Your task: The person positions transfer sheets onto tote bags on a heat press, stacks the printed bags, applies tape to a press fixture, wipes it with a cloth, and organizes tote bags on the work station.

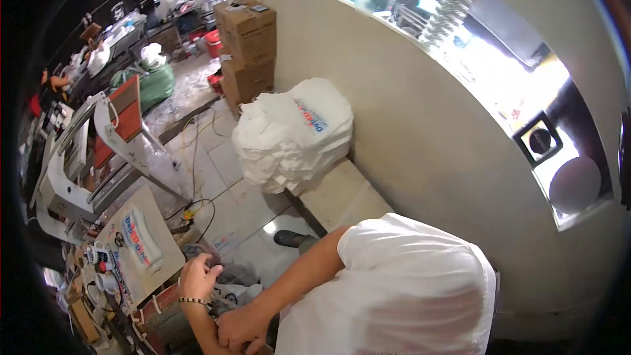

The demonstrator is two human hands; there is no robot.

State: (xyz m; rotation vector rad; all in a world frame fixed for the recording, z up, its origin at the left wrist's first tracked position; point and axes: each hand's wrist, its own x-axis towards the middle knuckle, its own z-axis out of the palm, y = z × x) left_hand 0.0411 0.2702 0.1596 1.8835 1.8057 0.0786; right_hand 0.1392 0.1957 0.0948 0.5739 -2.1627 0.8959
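Note:
My left hand (198, 277), with a beaded bracelet at the wrist, is raised near the lower left. Its fingers are loosely bent, the thumb stands apart, and nothing shows in it. Beside the left forearm, my right hand (243, 326) is curled and touches it; its fingertips are partly hidden, and I see no object in it. Just left of my hands, a flat beige board (166, 273) carries a small stack of white printed pieces (140, 240). Their red and blue lettering matches that on the large white pile (282, 138).
The pile rests on a low ledge (342, 200) along the wall. Cardboard boxes (247, 33) are stacked behind it. A grey-framed machine (69, 190) with a red panel stands left. Cables (194, 158) cross the tiled floor. A green sack (152, 85) lies farther back.

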